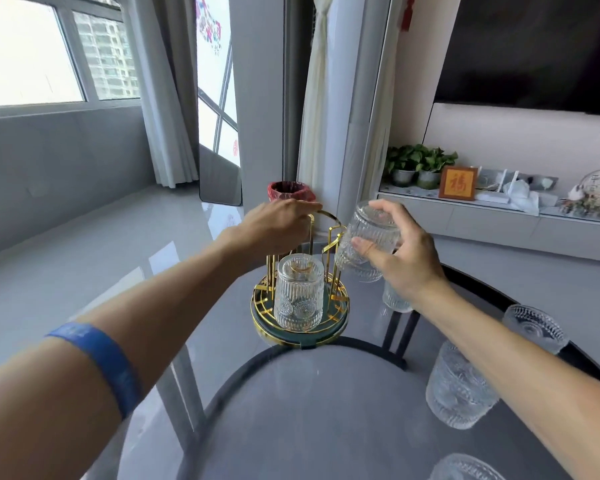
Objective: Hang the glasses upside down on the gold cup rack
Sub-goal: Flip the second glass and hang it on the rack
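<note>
The gold cup rack (329, 308) stands on a round glass table, with a round gold-rimmed base and upright prongs. One ribbed glass (299, 296) hangs upside down on its front prong. My left hand (278, 225) grips the rack's top handle. My right hand (400, 252) holds a second ribbed glass (361, 239) upside down and tilted, touching the rack's right prong. More ribbed glasses stand upright on the table to the right: one (457, 388) under my right forearm, one (534, 327) behind it, one (394, 299) partly hidden by my right wrist.
The glass table (309, 410) has a dark metal frame beneath. Another glass (465, 467) shows at the bottom edge. A red-lined bin (290, 191) stands on the floor behind the rack. A low cabinet with plants and ornaments runs along the right wall.
</note>
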The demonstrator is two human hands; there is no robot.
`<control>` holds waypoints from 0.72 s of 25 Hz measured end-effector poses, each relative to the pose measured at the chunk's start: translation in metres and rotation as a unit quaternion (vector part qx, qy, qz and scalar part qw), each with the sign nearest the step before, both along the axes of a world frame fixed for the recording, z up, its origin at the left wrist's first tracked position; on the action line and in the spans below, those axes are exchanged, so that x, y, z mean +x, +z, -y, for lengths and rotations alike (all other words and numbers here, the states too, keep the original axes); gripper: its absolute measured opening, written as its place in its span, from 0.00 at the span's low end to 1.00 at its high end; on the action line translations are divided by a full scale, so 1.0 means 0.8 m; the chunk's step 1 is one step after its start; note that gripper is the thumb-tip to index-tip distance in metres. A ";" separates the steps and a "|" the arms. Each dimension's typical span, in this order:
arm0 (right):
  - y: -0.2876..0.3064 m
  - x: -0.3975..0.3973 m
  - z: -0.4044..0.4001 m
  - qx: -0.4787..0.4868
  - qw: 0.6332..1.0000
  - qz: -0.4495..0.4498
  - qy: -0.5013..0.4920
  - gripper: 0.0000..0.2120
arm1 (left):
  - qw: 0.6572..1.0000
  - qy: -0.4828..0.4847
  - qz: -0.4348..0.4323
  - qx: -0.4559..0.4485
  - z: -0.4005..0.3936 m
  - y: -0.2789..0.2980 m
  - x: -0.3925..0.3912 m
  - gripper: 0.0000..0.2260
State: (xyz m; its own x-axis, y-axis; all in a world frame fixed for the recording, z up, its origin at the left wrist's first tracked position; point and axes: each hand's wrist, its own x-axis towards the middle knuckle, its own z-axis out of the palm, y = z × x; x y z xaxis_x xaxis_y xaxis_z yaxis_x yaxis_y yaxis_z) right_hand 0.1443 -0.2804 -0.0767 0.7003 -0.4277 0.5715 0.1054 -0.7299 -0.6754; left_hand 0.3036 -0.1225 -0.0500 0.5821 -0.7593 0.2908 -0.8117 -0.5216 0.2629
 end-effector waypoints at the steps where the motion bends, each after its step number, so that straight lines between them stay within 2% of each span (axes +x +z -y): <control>1: -0.003 0.004 0.004 -0.003 1.000 -0.004 0.004 0.22 | 1.000 0.000 0.010 -0.003 0.001 -0.001 0.003 0.24; 9: -0.039 0.009 0.001 -0.067 0.992 -0.102 0.024 0.24 | 0.999 -0.004 0.036 0.012 -0.006 0.001 -0.012 0.25; 13: -0.057 0.010 0.002 -0.049 0.985 -0.159 0.038 0.22 | 1.000 -0.002 0.026 0.002 -0.006 -0.001 -0.017 0.26; 18: -0.059 0.014 0.004 -0.028 0.981 -0.187 0.043 0.22 | 1.000 0.012 -0.009 -0.001 0.000 -0.005 -0.025 0.29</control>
State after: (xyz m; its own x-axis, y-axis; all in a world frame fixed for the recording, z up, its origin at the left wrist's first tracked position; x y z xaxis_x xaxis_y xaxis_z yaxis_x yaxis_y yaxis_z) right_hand 0.1553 -0.2835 -0.1240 0.8975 -0.3330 0.2890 -0.0794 -0.7667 -0.6370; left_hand 0.2837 -0.1228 -0.0542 0.6058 -0.7443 0.2812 -0.7938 -0.5411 0.2778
